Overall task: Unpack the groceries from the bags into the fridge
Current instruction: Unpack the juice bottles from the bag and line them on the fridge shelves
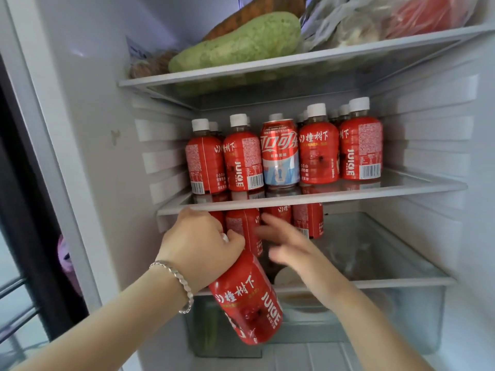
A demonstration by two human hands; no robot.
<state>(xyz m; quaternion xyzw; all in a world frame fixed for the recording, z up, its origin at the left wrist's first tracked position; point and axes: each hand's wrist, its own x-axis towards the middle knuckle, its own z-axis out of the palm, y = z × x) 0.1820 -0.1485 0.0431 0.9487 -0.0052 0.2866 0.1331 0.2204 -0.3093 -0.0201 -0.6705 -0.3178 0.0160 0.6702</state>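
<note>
At fridge [88,124], left hand [198,242] grips juice bottle [249,303].

In the lower centre of the frame the left hand [199,245] grips a tilted red juice bottle [247,303] by its cap end. Just to its right the blurred right hand [290,246], fingers straight, is at the lower bottles [308,220] under the middle shelf [348,196], where a Coca-Cola can [280,153] stands between more bottles.
</note>
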